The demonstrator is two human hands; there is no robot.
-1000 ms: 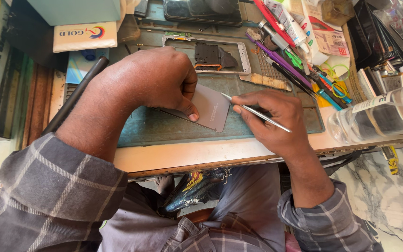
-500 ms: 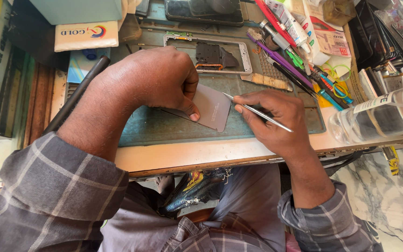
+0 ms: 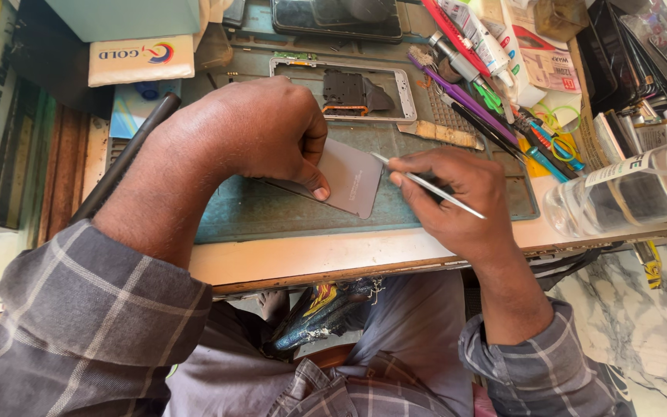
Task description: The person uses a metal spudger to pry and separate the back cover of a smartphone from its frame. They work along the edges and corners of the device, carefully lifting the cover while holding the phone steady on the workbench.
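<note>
Near edge first: the left hand (image 3: pixel 252 135) is curled over a thin grey panel (image 3: pixel 349 177) lying on the green mat (image 3: pixel 272 208), thumb pressed flat on the panel's near-left part — clamping it down rather than gripping round it; the other fingers are folded and partly hidden. The right hand (image 3: pixel 457 201) pinches slim metal tweezers (image 3: pixel 426 184) between thumb and forefinger, closed tight on the shaft, tip just touching the panel's upper right edge. Whether the tweezer tips are holding anything can't be told — too small.

Progress, as a judgement: work on the panel looks mid-way. The panel is already separate from the phone frame (image 3: pixel 341 89), which lies stripped and open just beyond it on the mat, a dark part sitting in its middle. Nothing is refitted into the frame yet, so edge work on the panel and any reassembly appear still to come.

Farther back: a dark phone (image 3: pixel 337 15) lies beyond the frame. To the right, a heap of tools and pens (image 3: pixel 496 100); a clear bottle (image 3: pixel 627 189) lies on its side at the bench's right edge.
</note>
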